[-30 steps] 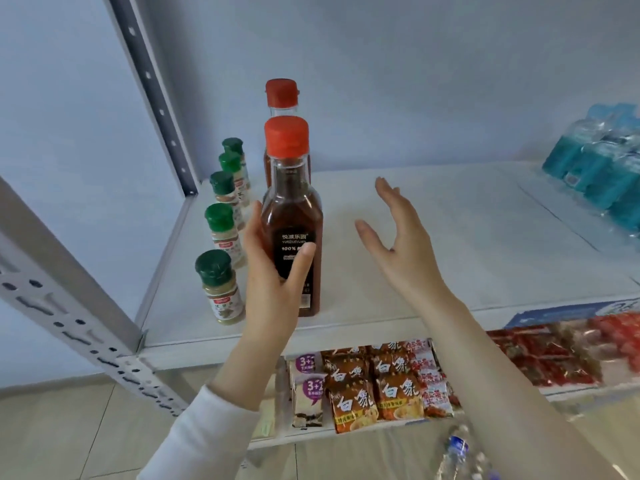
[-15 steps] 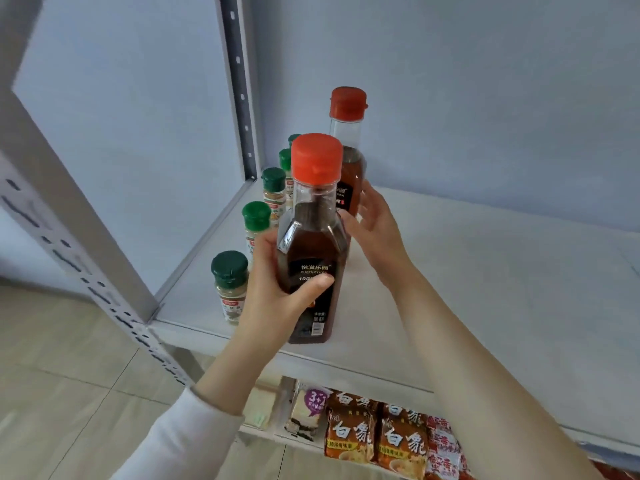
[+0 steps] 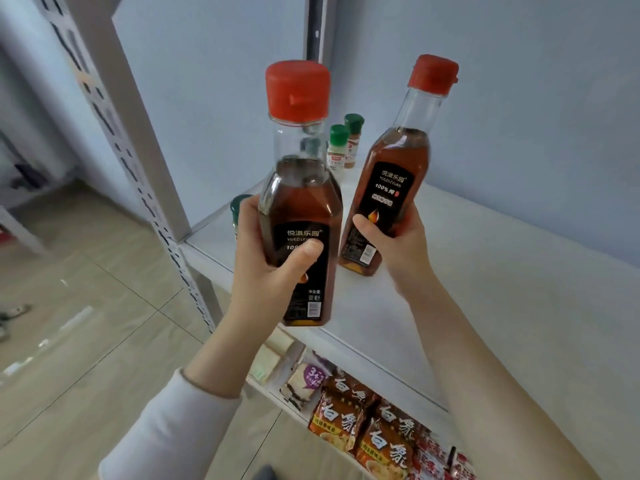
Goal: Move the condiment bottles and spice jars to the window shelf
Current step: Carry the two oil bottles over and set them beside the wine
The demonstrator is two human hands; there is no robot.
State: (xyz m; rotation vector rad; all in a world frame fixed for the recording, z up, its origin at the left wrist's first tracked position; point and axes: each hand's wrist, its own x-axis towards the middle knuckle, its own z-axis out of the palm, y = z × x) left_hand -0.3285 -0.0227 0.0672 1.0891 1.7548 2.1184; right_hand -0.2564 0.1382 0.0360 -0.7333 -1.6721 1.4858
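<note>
Left hand (image 3: 266,258) and right hand (image 3: 398,244) each clench 1 bottle (image 3: 301,216) at the label; likely heavy, slick, breakable.

We have both hands full: our left hand (image 3: 268,258) wraps the near bottle (image 3: 299,216) over the shelf's (image 3: 485,271) front edge, and our right hand (image 3: 398,244) grips the tilted second bottle (image 3: 391,181), lifted above the board near its left end. Between the two bottles only a narrow gap is left. Green-capped spice jars (image 3: 341,147) line the left edge toward the back corner, one (image 3: 239,209) half hidden behind our left fingers, close to the perforated front upright (image 3: 138,168). Rightward from our right wrist the white board lies bare to the back wall, wide enough to pass through. Below the front edge, noodle packets (image 3: 363,427) fill the lower tier.
</note>
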